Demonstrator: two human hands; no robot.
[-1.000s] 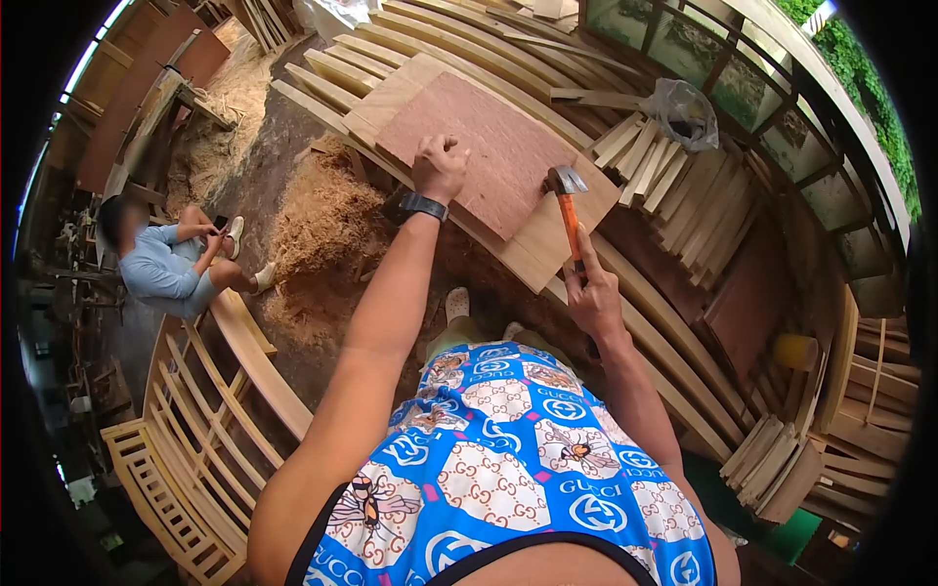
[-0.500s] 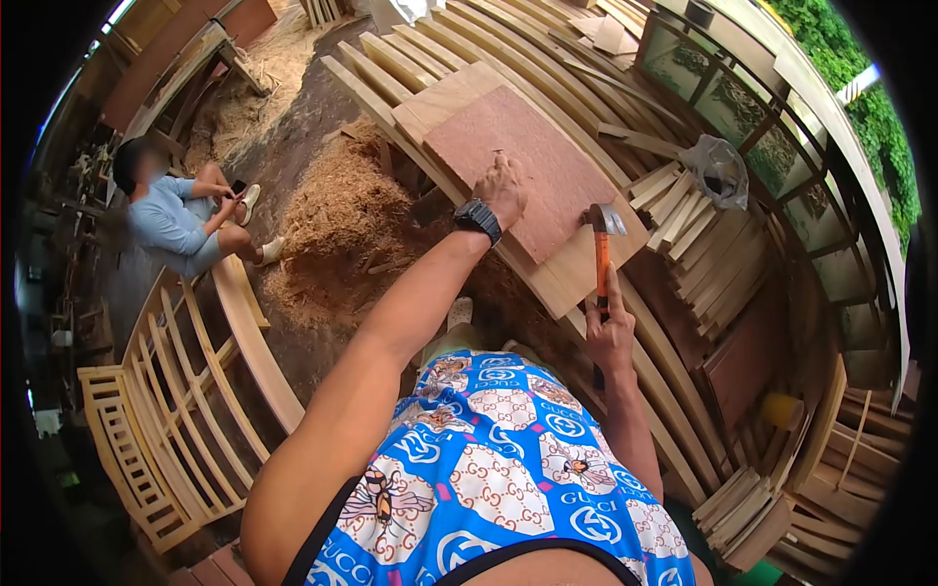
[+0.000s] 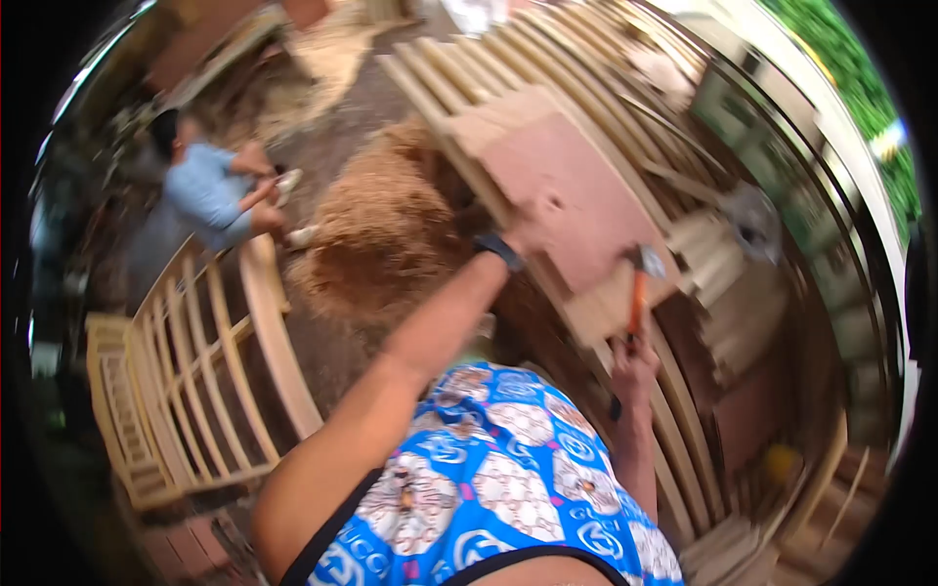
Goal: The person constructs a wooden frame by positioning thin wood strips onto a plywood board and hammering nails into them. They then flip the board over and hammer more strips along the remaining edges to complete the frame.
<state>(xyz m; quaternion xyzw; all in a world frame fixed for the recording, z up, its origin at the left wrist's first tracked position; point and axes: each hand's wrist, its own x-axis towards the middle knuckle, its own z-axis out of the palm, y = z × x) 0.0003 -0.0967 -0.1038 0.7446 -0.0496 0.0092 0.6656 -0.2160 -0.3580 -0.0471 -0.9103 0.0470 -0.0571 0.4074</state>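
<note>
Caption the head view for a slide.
Right hand grips a hammer beside the left hand at a reddish board.

A sleeveless top (image 3: pixel 508 459), bright blue with white panels, brownish monogram patterns and small pink squares; a winged-insect print (image 3: pixel 588 484) and blurred GUCCI lettering (image 3: pixel 596 514) toward five o'clock; black edging (image 3: pixel 537 548) at the neckline, more toward seven o'clock; a dark, blurred watch (image 3: pixel 501 251) on the left arm (image 3: pixel 415 337), toward one o'clock.

Long wooden planks (image 3: pixel 445 80) carry 1 pale board (image 3: pixel 606 311), slanting from 11 to 5 o'clock, with 1 reddish panel (image 3: pixel 598 217) flat on it. Short wood pieces (image 3: pixel 725 283) lie toward the panel's 4 o'clock, blurred.
</note>
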